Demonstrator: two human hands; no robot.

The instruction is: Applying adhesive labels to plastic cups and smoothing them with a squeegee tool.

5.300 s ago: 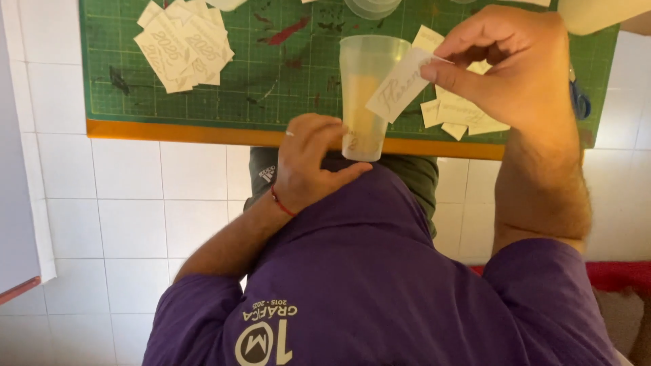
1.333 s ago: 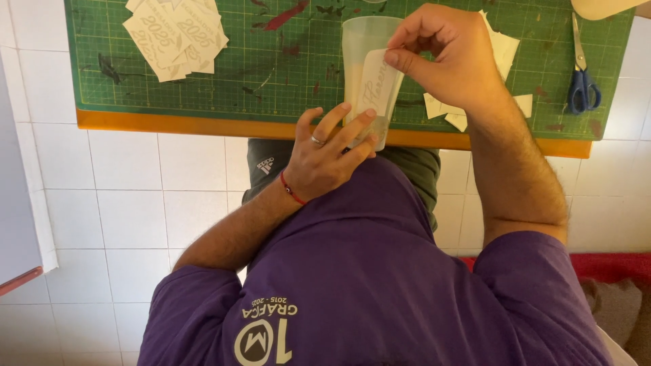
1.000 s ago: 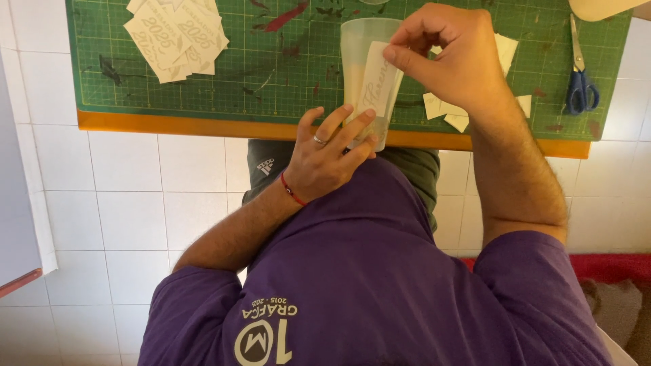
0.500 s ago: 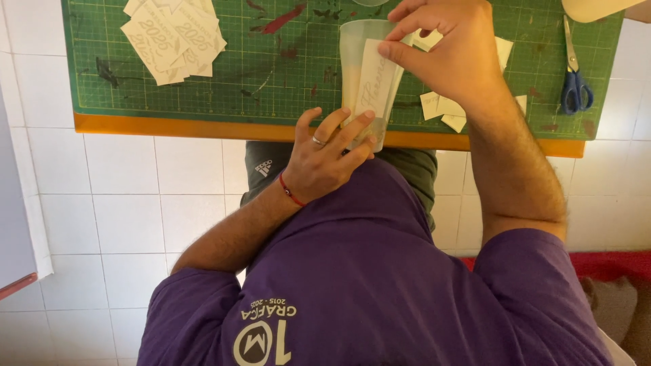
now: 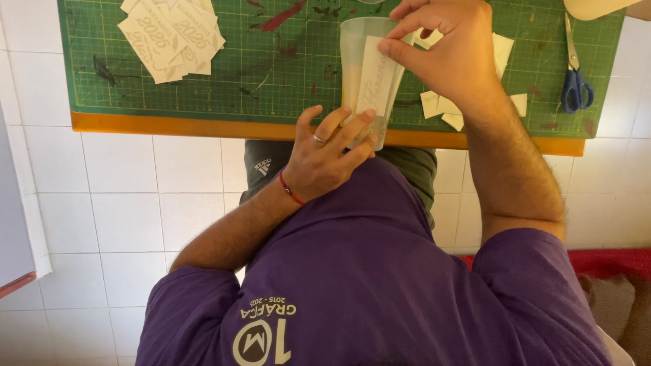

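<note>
A translucent plastic cup [image 5: 354,61] lies over the near edge of a green cutting mat [image 5: 271,74]. My left hand [image 5: 325,156] grips the cup's base, fingers wrapped around its lower end. My right hand [image 5: 451,51] pinches the top of a white sticker strip [image 5: 376,78] with thumb and fingers and holds it flat against the cup's side. The strip runs lengthwise along the cup, its lower end near my left fingertips.
A pile of white cut stickers [image 5: 173,34] lies at the mat's left. More white paper pieces [image 5: 502,57] sit behind my right wrist. Blue-handled scissors [image 5: 575,78] rest at the mat's right. The mat has an orange front edge [image 5: 169,125] above white floor tiles.
My right hand brought the loose sticker strip onto the cup and now presses it against the side, having slid up toward the rim. My left hand keeps its grip on the base.
</note>
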